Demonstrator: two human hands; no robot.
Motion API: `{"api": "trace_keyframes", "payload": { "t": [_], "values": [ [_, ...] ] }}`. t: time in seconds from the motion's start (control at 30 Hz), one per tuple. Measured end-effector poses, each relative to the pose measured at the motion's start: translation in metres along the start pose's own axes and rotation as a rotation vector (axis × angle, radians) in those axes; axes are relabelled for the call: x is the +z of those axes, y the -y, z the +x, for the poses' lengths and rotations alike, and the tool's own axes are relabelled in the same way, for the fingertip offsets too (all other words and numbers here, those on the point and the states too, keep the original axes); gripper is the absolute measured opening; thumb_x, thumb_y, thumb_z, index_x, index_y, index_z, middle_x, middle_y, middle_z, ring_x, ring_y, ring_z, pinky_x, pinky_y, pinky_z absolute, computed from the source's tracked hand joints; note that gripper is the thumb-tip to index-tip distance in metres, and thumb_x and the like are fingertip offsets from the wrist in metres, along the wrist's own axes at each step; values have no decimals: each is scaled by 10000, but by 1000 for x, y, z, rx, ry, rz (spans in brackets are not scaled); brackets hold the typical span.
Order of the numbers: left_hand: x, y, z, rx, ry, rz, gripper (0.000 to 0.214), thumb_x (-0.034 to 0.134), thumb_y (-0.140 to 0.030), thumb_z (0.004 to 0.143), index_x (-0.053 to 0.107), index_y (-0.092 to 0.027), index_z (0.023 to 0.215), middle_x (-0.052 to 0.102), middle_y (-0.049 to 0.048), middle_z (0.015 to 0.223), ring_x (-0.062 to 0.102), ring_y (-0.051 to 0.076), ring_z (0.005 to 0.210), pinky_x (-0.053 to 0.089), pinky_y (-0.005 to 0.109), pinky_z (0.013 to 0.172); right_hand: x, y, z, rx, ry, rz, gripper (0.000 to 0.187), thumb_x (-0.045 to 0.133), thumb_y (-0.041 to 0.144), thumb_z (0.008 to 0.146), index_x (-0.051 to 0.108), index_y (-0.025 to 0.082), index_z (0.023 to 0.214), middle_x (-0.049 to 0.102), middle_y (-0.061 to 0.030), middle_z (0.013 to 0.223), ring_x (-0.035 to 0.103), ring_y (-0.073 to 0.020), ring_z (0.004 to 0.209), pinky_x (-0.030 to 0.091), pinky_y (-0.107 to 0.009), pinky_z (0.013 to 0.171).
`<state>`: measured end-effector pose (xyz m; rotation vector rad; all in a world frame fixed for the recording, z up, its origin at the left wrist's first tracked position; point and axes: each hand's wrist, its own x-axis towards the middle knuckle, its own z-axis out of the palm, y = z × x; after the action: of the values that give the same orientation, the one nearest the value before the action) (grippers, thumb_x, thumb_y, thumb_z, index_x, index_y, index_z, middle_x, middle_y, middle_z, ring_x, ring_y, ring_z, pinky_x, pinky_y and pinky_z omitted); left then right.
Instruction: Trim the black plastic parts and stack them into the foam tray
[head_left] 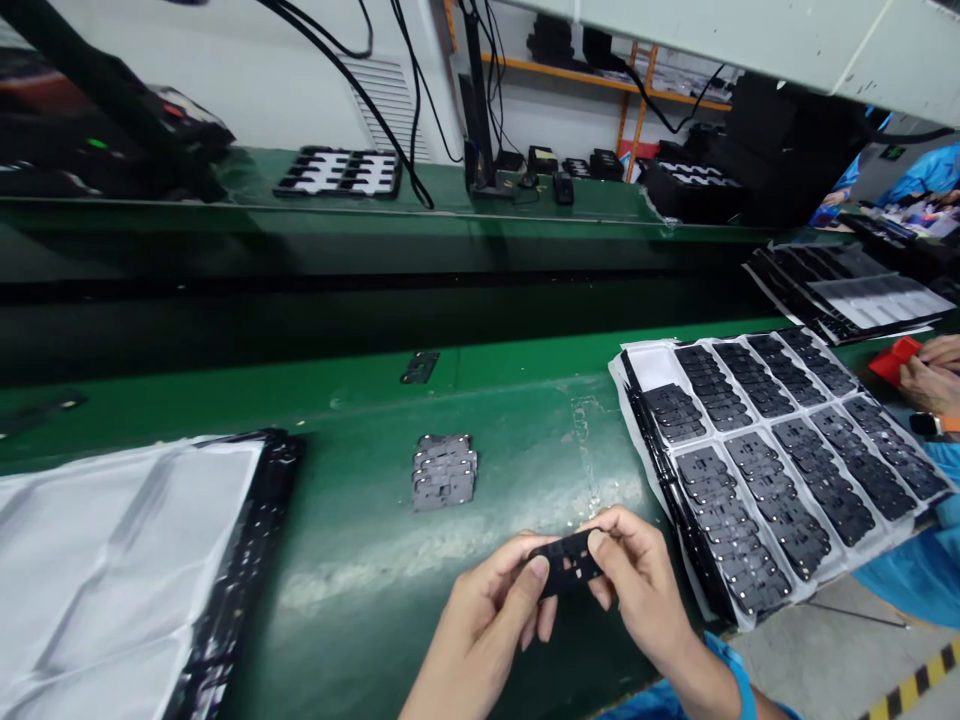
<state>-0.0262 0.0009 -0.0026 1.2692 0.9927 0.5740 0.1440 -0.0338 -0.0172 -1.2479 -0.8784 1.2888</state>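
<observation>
Both my hands hold one small flat black part point(568, 562) with cut-outs, low over the green table point(360, 560). My left hand point(491, 610) pinches its left end with thumb and fingers. My right hand point(637, 580) grips its right end. A short stack of the same black parts point(443, 471) lies on the table just beyond my hands. To the right sits a tray point(651, 366) lined with white sheet, holding several rows of overlapping black parts point(787, 465).
A black tray stack covered with white sheet point(112, 570) fills the lower left. A dark conveyor channel point(375, 310) runs across behind the table. Another person's hands point(934, 375) with a red object point(894, 360) work at the far right. More trays point(855, 290) lie beyond.
</observation>
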Motion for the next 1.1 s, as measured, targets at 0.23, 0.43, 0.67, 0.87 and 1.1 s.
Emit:
{"api": "trace_keyframes", "payload": {
  "t": [0.23,0.43,0.67,0.87,1.1],
  "values": [
    [4,-6,0,-6,-43,-17,460,555,-601,979,669,-156,1012,560,-31,593,467,142,555,377,247,558,1,-2,-1,-15,-17,-119,341,670,499,970,655,167,892,498,65,575,447,-90,483,353,-204,481],
    [8,-2,4,12,-89,-45,393,586,-547,974,655,-161,1004,552,-40,604,487,144,573,398,248,573,-1,-3,-2,-31,26,-139,158,697,326,927,628,186,948,646,-1,788,606,-144,700,475,-237,639],
    [5,-6,9,8,-79,-44,390,583,-532,974,660,-152,1019,556,-42,603,494,143,573,402,244,569,-6,2,-2,24,97,-187,318,744,263,875,642,186,1166,697,-33,949,649,-171,811,515,-266,719],
    [4,-7,9,84,-104,-21,288,559,-431,1012,674,-171,966,588,-24,656,518,144,597,419,247,589,-4,4,4,29,84,-131,200,670,380,981,618,191,940,620,22,705,596,-144,644,472,-255,630],
    [5,-2,14,202,-132,81,223,531,-319,1041,708,-187,1007,582,5,814,579,156,698,470,249,659,-7,2,8,17,109,-167,158,681,295,937,638,186,1044,673,-4,841,645,-160,761,491,-259,687]
  ]
}}
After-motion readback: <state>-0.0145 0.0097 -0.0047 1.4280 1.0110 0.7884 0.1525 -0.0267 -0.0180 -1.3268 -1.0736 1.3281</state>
